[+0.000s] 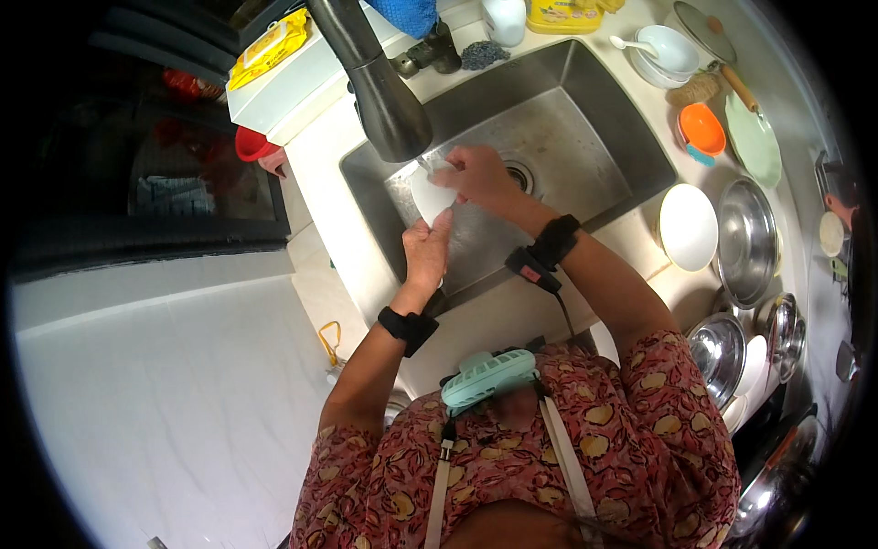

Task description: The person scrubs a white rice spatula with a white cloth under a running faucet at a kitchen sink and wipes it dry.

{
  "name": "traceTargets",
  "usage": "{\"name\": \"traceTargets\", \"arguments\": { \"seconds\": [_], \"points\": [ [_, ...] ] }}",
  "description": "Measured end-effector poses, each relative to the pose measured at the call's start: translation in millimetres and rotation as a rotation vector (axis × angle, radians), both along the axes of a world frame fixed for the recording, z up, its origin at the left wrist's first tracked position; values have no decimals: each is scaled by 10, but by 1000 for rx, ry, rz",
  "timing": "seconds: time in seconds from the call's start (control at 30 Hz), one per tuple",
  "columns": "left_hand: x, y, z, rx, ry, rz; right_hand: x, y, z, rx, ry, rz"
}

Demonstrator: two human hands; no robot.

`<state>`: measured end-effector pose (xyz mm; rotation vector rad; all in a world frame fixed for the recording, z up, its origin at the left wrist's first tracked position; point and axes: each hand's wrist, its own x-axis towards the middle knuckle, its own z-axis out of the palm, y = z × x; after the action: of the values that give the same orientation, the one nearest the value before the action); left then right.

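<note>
My left hand (426, 250) grips the lower end of a white dish (432, 197), seen partly edge-on over the left side of the stainless steel sink (555, 130). Beside the dish's upper right edge is my right hand (473, 178), its fingers bent and touching the rim; the fingertips are slightly blurred. The dark faucet (394, 113) comes down from the top, its spout just above the dish, and water seems to fall onto it. Behind my right hand the drain (520, 177) is partly hidden. Whether the white piece is a bowl or a small plate I cannot tell.
Right of the sink stand white bowls (665, 51) with a spoon, an orange bowl (703, 129), a pale green plate (753, 141), a white bowl (688, 226) and a steel basin (746, 241). A steel wool scrubber (484, 55) lies behind the sink. Yellow wipes (271, 49) lie upper left.
</note>
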<state>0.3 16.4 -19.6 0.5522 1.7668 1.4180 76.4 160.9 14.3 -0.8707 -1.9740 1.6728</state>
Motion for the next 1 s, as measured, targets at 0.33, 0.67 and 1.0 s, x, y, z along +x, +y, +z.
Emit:
{"name": "traceTargets", "arguments": {
  "seconds": [0.33, 0.67, 1.0],
  "points": [
    [-66, -79, -236, 174, 211, 3, -69, -56, -68, 15, -27, -19],
    [-35, -86, -195, 188, 193, -7, -102, -64, -140, 393, 37, -65],
    [2, -85, -25, 79, 102, -26, -87, -53, -72, 336, 18, -79]
  ]
}}
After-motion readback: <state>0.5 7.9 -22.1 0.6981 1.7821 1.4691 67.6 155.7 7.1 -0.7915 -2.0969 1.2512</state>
